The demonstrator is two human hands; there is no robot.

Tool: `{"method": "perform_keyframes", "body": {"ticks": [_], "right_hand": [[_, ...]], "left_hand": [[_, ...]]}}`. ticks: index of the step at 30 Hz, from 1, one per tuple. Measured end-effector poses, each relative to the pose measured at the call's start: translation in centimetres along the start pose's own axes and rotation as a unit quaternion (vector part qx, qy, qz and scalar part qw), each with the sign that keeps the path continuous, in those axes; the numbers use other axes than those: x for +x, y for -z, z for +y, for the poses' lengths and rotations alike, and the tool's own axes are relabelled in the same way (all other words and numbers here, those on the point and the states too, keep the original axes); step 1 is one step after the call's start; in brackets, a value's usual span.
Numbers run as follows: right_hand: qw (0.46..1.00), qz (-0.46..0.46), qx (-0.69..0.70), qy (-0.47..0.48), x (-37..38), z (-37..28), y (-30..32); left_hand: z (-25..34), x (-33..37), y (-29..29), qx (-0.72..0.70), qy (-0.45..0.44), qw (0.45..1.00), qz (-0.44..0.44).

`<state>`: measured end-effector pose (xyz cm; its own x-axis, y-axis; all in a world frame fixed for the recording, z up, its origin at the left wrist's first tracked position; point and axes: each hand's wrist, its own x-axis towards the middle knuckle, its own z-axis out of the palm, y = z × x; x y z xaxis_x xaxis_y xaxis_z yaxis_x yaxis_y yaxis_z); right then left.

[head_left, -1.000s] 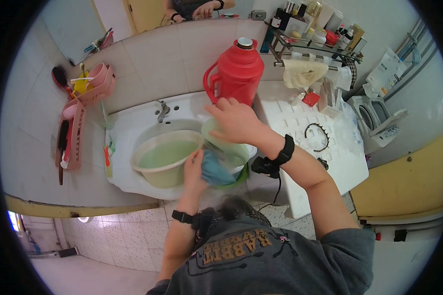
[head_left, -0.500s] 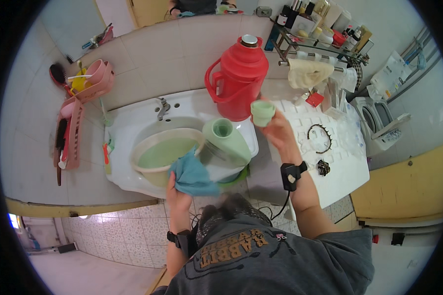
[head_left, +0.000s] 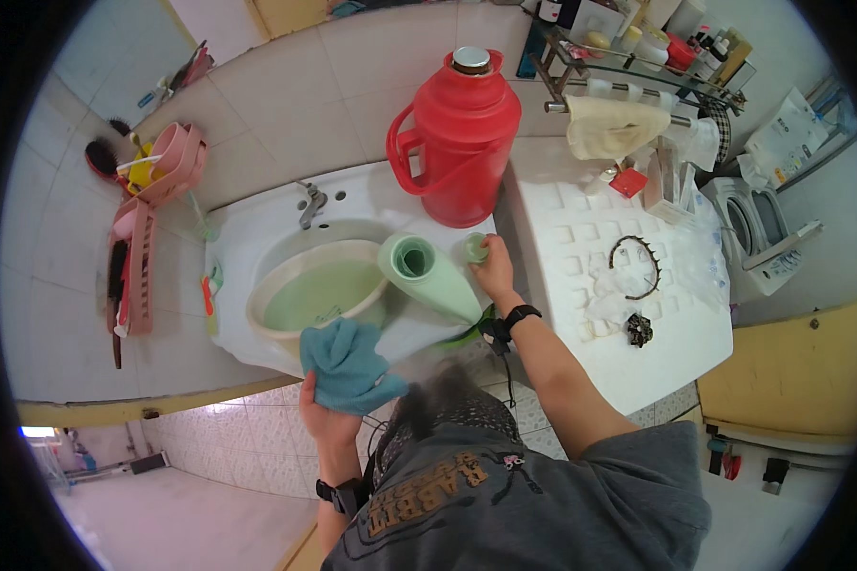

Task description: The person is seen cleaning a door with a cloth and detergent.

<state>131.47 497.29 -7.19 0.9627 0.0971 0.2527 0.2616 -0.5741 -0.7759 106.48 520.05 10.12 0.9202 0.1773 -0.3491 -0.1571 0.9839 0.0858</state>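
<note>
My left hand (head_left: 328, 419) holds a crumpled blue-green cloth (head_left: 348, 366) in front of the basin. With its fingers closed round a small pale green cap (head_left: 476, 247), my right hand (head_left: 495, 273) is low by the sink's right rim. Whether the cap touches the rim, I cannot tell. Between my hands stands a pale green bottle (head_left: 443, 293), its mouth uncapped. To its left, a cream-coloured basin (head_left: 259, 319) of greenish water sits in the white sink (head_left: 233, 295).
A big red thermos flask (head_left: 467, 143) stands behind the bottle. On the right, a white ridged top (head_left: 581, 285) bears a dark hair hoop (head_left: 653, 262) and a dark hair tie (head_left: 640, 329). A tap (head_left: 311, 205) rises behind the basin; pink baskets (head_left: 140, 276) hang on the left wall.
My right hand has come down and to the left with the cap, from beside the thermos to the sink's right rim. The cloth in my left hand has shifted slightly left. The view has moved somewhat.
</note>
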Motion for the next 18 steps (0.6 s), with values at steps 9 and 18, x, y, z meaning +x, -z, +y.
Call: {"method": "perform_keyframes", "body": {"ticks": [9,18], "right_hand": [[0.986,0.020,-0.136,0.096,0.0,-0.1,0.1],[0.896,-0.226,0.360,-0.130,-8.2,-6.2,6.2]], "left_hand": [[-0.2,-0.5,0.2,0.023,-0.004,1.000,-0.021],[1.0,0.6,1.5,0.035,0.003,0.998,-0.049]]}}
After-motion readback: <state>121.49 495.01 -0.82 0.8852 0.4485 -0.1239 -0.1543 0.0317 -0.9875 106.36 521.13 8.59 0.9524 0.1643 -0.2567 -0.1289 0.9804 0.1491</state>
